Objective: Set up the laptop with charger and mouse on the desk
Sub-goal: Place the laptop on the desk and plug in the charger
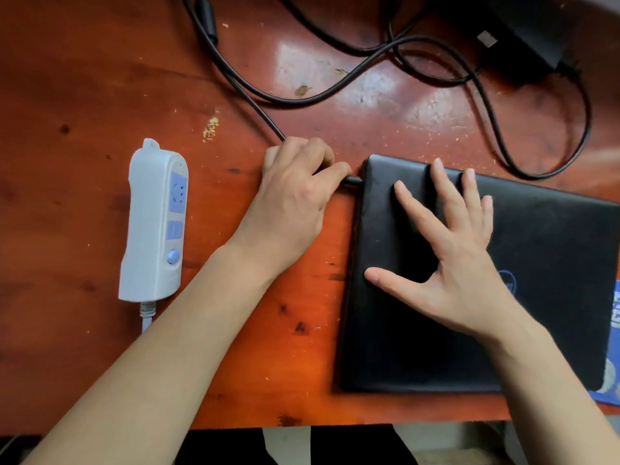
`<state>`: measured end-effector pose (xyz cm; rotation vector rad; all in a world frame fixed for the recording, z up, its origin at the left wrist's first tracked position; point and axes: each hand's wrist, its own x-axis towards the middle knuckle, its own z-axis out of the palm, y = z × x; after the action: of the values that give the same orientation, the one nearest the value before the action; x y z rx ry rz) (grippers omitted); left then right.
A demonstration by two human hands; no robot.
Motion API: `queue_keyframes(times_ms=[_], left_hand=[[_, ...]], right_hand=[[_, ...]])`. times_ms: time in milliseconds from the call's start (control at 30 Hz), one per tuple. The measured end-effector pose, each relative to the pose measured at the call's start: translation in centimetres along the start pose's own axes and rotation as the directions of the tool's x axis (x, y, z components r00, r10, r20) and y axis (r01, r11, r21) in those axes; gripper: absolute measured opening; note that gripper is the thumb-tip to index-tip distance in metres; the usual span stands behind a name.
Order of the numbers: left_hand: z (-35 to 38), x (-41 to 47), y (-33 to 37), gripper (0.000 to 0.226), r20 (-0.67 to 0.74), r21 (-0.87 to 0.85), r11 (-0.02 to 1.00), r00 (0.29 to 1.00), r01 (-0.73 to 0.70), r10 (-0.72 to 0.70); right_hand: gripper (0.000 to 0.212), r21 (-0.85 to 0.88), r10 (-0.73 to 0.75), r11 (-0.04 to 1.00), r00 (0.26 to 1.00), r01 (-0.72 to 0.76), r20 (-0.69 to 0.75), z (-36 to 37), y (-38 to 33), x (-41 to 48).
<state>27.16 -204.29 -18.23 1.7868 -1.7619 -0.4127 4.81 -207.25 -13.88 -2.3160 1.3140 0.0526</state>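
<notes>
Two hands at work: my left hand [295, 196] pinches the charger plug [354, 180] against the laptop's [536, 297] left side, near its far corner. My right hand [456, 250] lies flat on the closed lid, fingers spread. The laptop sits by the tabletop's [84, 95] front edge, toward the right. Push crooked and the plug could jam, or the laptop skid. The cable [302, 99] loops along the far edge to the charger brick [523, 45]; the power strip [156, 226] lies near the left edge. No mouse in sight.
</notes>
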Motion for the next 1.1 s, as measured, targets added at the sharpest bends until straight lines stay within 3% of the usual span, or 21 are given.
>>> queue_keyframes(times_ms=[400,733,933,1033,1100], left_hand=[[0.8,-0.4,-0.2,0.027,-0.018,0.046,0.998,0.998,-0.053,0.053],[1.2,-0.8,-0.1,0.019,-0.137,0.185,0.976,0.981,-0.114,0.140],[0.3,-0.1,0.3,0.022,0.018,0.192,0.976,0.995,-0.103,0.101],[-0.7,0.9,0.1,0.021,0.140,0.225,0.959,0.980,-0.172,0.143],[-1.1,1.3,0.2,0.018,0.149,0.235,0.950,0.974,-0.205,0.173]], right_hand=[[0.100,-0.035,-0.043,0.999,0.998,0.041,-0.052,0.8,0.6,0.0],[0.101,-0.025,-0.018,1.000,0.997,0.016,-0.077,0.7,0.3,0.3],[0.100,-0.039,-0.025,0.999,0.997,0.022,-0.073,0.9,0.6,0.2],[0.101,-0.044,-0.025,0.999,0.997,0.021,-0.078,1.0,0.6,0.2],[0.102,-0.068,-0.021,0.998,0.996,0.015,-0.084,1.2,0.5,0.3]])
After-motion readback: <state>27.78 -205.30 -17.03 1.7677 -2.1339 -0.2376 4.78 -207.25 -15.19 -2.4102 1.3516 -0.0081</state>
